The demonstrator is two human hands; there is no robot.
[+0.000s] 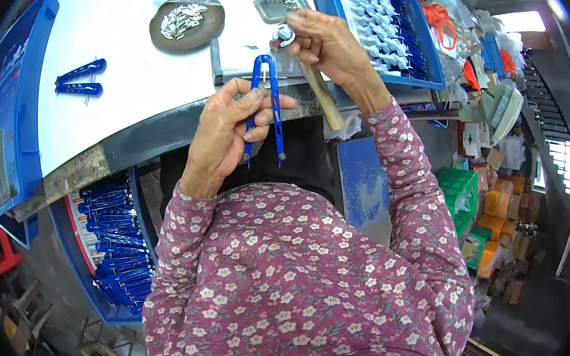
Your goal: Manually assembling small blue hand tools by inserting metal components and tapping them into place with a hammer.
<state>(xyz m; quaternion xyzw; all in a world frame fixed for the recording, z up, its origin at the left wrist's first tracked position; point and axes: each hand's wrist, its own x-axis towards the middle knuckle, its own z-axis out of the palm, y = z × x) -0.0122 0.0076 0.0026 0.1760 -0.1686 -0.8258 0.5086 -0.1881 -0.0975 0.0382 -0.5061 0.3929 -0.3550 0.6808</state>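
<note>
My left hand (229,122) pinches one leg of a blue drawing compass (276,104) between thumb and fingers. The compass stands with its joined end up and its two legs pointing down, just off the table's front edge. Right above that joined end, the fingertips of my right hand (331,42) grip a small whitish-grey cap-like piece (283,36). The piece and the compass look apart. Beneath my right hand a wooden handle (322,97) juts over the table edge; its far end is hidden. A grey metal plate (228,55) lies behind the compass.
On the white tabletop (116,30) rest another blue compass (80,79), a brown dish (163,43) of silvery pieces and a tray (260,12) of small metal parts. A blue bin (429,77) at right holds white pieces and blue parts. Low left, a crate (79,267) holds many compasses.
</note>
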